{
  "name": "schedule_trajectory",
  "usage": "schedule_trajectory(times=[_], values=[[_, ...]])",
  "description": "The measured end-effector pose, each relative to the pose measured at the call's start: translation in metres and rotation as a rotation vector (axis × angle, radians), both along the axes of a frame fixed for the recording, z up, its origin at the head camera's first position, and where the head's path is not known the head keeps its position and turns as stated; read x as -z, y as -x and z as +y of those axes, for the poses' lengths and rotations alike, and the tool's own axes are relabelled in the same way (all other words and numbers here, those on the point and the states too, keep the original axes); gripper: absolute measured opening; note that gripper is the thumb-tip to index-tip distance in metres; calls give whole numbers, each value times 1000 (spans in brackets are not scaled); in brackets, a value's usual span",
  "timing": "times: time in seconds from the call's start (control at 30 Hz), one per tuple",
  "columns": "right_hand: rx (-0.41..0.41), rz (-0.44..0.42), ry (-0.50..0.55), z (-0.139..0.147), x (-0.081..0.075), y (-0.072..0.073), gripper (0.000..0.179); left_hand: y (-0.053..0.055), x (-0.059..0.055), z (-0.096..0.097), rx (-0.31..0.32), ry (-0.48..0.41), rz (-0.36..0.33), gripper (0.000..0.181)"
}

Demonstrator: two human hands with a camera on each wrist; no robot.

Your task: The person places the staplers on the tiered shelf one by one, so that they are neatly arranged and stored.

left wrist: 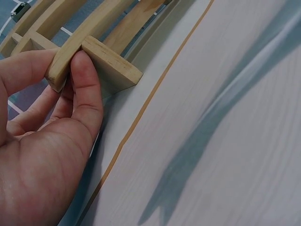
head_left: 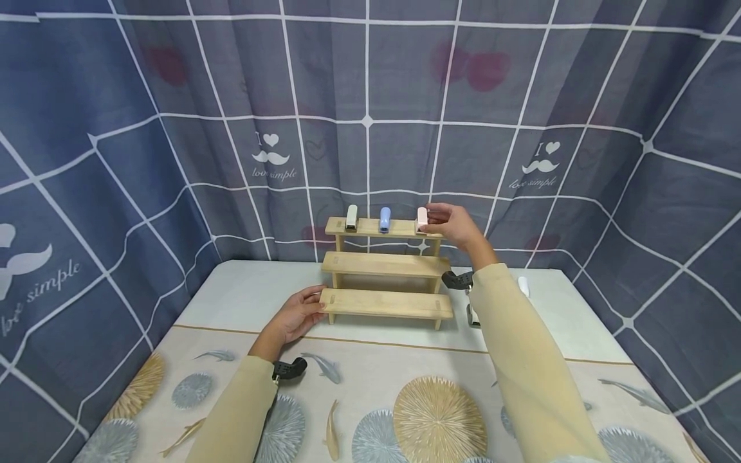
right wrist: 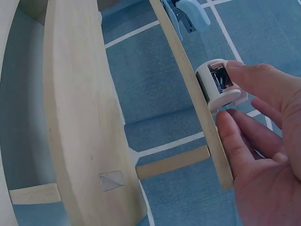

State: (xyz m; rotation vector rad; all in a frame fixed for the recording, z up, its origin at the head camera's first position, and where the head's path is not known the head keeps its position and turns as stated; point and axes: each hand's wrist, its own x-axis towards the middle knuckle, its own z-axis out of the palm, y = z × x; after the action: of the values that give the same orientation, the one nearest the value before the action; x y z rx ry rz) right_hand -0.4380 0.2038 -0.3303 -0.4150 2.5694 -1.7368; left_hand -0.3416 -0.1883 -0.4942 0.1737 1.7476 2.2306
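A three-step wooden stand point(head_left: 384, 263) stands on the table. My left hand point(head_left: 299, 313) grips the left end of its lowest step; in the left wrist view the fingers pinch the board's end point(left wrist: 70, 59). Along the top step stand a whitish stapler point(head_left: 352, 217), a blue stapler point(head_left: 384, 219) and a pale pink stapler point(head_left: 422, 220). At the right end, my right hand point(head_left: 454, 224) holds the pink stapler between thumb and fingers. In the right wrist view, the pink stapler point(right wrist: 220, 84) sits at the board's edge with the thumb against it. The blue stapler point(right wrist: 190, 14) is partly cut off there.
Right of the stand, partly behind my right sleeve, lie a metal-edged object point(head_left: 473, 316) and a white object point(head_left: 523, 286); their kinds are unclear. A patterned cloth point(head_left: 359, 386) covers the near table. Dark checked curtains point(head_left: 324, 83) enclose the back and sides.
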Motion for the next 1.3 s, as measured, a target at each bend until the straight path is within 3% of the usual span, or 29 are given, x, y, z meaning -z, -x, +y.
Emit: schedule_trajectory(times=[0.17,0.27,0.4,0.57,0.83,1.3], values=[[-2,1,37,1,-6,-17,68,-2,-1,0,-1,-1,-1,66],[8,20,64,5,-3,-22,65,-2,-1,1,-6,6,0,66],[38,112,85,13,14,-17,61,-1,0,2,-15,15,-2,65],[71,201,127,18,25,-23,59,0,0,4,-29,17,-15,64],[93,237,228,26,42,-37,52,0,1,2,-24,23,-17,64],[168,316,170,41,83,-71,47,-2,-1,1,-18,26,-7,65]])
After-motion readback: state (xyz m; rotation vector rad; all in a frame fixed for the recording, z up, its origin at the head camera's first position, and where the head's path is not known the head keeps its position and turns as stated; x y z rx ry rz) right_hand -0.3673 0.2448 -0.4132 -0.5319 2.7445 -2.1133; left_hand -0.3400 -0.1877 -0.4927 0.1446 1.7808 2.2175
